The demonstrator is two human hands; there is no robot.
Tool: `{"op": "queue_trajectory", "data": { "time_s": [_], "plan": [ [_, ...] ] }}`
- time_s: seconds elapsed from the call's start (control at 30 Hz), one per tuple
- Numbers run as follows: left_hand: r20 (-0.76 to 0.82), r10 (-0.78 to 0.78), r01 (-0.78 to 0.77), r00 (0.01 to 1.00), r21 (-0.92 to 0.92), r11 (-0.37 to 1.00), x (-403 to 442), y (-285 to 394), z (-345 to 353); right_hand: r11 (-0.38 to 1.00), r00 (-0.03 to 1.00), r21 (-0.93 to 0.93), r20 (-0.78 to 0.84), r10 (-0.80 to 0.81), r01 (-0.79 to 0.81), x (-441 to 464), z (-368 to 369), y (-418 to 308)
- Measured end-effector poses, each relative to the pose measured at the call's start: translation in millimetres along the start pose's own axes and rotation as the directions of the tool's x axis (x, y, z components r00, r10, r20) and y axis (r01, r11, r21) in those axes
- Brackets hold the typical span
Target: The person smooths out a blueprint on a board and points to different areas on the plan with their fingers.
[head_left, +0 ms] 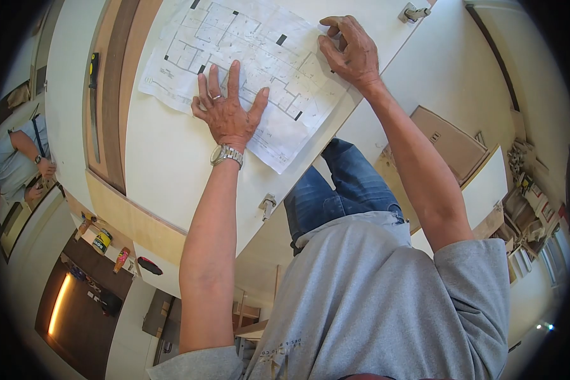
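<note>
A printed floor plan (240, 54) on creased white paper lies on a white panel (164, 158) with metal hinges (267, 206) along its near edge. My left hand (228, 114) rests flat on the plan's lower left part, fingers spread, with a ring and a metal watch on the wrist. Over the plan's right edge, my right hand (353, 54) has its fingers curled and a gap between thumb and forefinger. I see nothing held in it.
A long tool with a black and yellow handle (94, 73) lies on brown boards left of the panel. A co-worker (22, 155) bends at the far left. Cans and bottles (102, 240) stand lower left. A flat cardboard box (446, 142) and stacked scraps are at right.
</note>
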State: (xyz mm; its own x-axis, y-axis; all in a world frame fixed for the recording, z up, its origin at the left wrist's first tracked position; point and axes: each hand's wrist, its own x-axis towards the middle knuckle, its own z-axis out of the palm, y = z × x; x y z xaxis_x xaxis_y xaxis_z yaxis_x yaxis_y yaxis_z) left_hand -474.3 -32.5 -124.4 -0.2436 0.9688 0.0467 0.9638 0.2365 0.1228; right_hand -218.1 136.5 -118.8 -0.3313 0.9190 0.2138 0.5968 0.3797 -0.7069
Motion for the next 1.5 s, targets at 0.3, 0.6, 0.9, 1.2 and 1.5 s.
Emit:
{"op": "queue_trajectory", "data": {
  "time_s": [0.3,0.6,0.9,1.2,1.5],
  "plan": [
    [-0.005,0.005,-0.005,1.000,0.008,1.000,0.4,-0.5,0.3,1.000,1.000,0.001,0.001,0.007,-0.007,0.4,-0.1,-1.7],
    [0.001,-0.001,0.001,1.000,0.009,1.000,-0.2,1.4,-1.1,1.000,1.000,0.007,0.004,0.017,-0.017,-0.2,0.0,-1.1],
    [0.002,-0.003,0.003,1.000,-0.004,1.000,-0.6,0.7,-0.2,1.000,1.000,0.010,-0.005,0.009,-0.008,0.0,0.5,-0.6],
    [-0.002,0.000,0.000,1.000,-0.003,1.000,0.6,0.3,-0.7,1.000,1.000,0.004,-0.006,-0.001,0.001,-0.2,2.2,1.5],
    [-0.001,-0.002,0.002,1.000,-0.012,1.000,-0.4,0.6,-0.9,1.000,1.000,0.013,-0.008,0.006,-0.006,-0.1,1.3,-1.0]
  ]
}}
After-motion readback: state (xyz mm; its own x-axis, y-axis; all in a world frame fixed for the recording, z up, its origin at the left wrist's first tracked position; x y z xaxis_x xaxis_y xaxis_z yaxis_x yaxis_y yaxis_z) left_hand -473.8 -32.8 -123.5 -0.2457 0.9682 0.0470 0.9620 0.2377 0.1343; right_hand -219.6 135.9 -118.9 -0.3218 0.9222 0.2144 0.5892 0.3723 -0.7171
